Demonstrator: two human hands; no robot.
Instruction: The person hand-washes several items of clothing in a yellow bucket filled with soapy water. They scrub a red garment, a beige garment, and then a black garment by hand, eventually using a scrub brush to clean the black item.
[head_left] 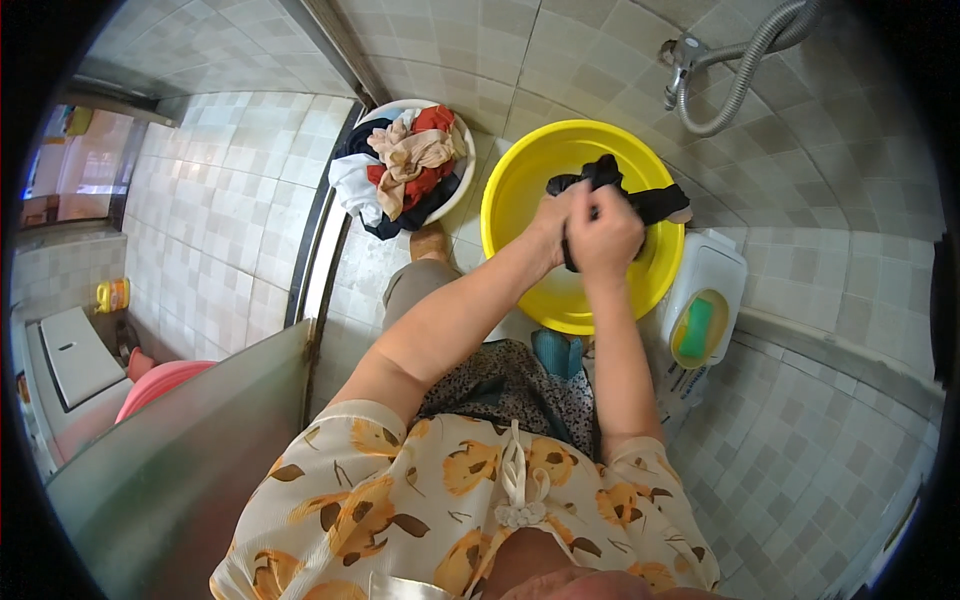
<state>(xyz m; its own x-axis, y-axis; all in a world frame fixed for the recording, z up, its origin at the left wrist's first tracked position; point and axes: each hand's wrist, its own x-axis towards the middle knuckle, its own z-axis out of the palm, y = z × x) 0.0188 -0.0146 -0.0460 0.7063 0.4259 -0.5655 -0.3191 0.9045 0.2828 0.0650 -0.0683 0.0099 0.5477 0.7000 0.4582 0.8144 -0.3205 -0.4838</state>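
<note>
Over a round yellow basin [515, 178], my two hands are close together on a black piece of cloth [655, 205]. My left hand [553, 222] is closed on the bunched cloth. Against it, my right hand [607, 235] is curled into a fist around the same cloth. Part of the fabric sticks up above the fingers, and another end hangs toward the basin's right rim, with a pale patch at its tip. The kind of garment cannot be made out. My arms and hands hide part of the basin's inside.
Left of the basin stands a white tub [468, 165] heaped with mixed clothes [412, 160]. A green bar [697, 328], apparently soap, lies in a dish on a white container [722, 265] at right. A shower hose [760, 65] hangs above. A glass panel [190, 450] stands at lower left.
</note>
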